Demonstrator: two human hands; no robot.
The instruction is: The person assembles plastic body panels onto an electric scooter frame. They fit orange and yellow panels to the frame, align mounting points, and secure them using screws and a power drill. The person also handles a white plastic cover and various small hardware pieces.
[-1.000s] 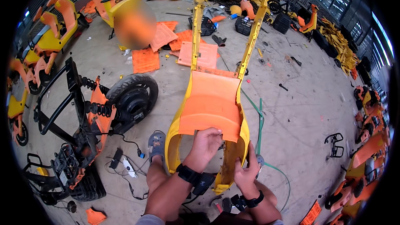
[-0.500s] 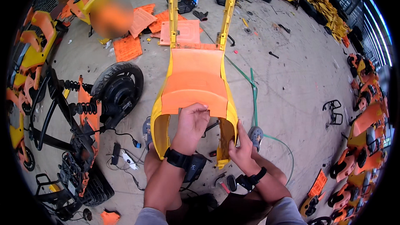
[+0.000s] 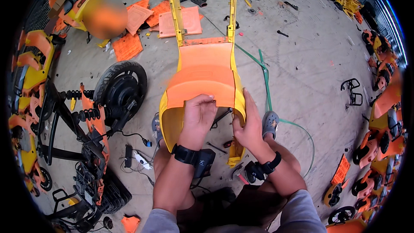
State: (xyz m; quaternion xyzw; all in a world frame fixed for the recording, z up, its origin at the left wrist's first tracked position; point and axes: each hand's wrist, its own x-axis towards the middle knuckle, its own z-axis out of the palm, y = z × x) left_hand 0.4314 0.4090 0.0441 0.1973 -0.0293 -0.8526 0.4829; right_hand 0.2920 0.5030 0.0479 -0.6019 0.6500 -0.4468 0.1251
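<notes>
An orange and yellow scooter body shell (image 3: 200, 84) is held up in front of me, its two long yellow side rails (image 3: 176, 13) stretching away from me. My left hand (image 3: 200, 114) pinches the near edge of the orange centre panel, with the thumb and fingertips at a notch there. On the right, my right hand (image 3: 250, 125) grips the yellow side wall, its fingers along the outside and its thumb at the inner edge. The shell's hollow underside opens toward me. What lies under my left fingertips is hidden.
To the left stands a black scooter frame (image 3: 51, 133) with a wheel (image 3: 121, 88). Orange panels (image 3: 180, 22) lie on the floor ahead. A green strap (image 3: 266, 82) runs to the right, near my shoe (image 3: 270, 123). Scooters (image 3: 379, 138) line the far right.
My right hand has moved up along the yellow side wall, and its fingers now lie flatter against it. The left hand keeps its pinch on the panel edge.
</notes>
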